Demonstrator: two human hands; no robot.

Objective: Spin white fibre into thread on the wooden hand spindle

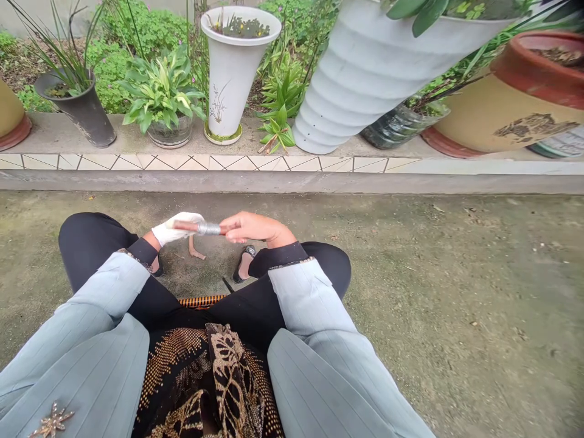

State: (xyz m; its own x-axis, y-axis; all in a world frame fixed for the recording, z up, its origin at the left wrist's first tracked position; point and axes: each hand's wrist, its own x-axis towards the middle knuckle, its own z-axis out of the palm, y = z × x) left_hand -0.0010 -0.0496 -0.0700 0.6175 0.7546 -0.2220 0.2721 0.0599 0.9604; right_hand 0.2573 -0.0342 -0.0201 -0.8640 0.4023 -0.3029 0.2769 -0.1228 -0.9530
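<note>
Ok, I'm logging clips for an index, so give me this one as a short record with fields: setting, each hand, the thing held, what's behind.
setting: outdoors, person seated, concrete ground
left hand: wrapped in white cloth, grips one end of the stick
right hand: bare, grips the other end
stick: thin, reddish, held level, with a silver band at its middle
behind: tiled ledge with potted plants, among them a tall white pot and a black pot

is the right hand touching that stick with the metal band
Touching: the head view shows the right hand gripping one end of the stick, fingers closed around it.
</note>
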